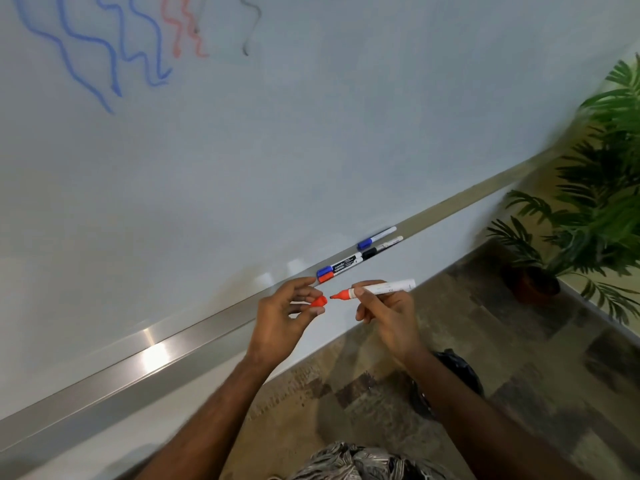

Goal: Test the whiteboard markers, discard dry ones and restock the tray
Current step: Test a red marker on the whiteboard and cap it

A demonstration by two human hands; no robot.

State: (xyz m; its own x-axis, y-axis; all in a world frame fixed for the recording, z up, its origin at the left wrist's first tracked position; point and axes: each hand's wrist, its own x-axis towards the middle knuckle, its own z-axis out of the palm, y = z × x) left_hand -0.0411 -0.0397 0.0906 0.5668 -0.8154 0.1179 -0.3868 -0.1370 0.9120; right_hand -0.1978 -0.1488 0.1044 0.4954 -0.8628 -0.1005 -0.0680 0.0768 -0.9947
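My right hand (388, 313) holds an uncapped red marker (377, 289) by its white barrel, tip pointing left. My left hand (287, 313) pinches its red cap (319, 302) between the fingertips, a short gap from the tip. Both hands hover just in front of the metal tray (194, 336) along the whiteboard's lower edge. Several capped markers lie on the tray past my hands: a blue one (337, 267) and a red one (341, 273) side by side, a black one (381, 248) and another blue one (375, 237). Blue, red and faint black squiggles (114, 46) mark the whiteboard (311, 133) at upper left.
A potted green plant (581, 220) stands on the floor at the right. A dark bag-like object (453, 368) sits on the patterned floor (519, 358) below my right forearm.
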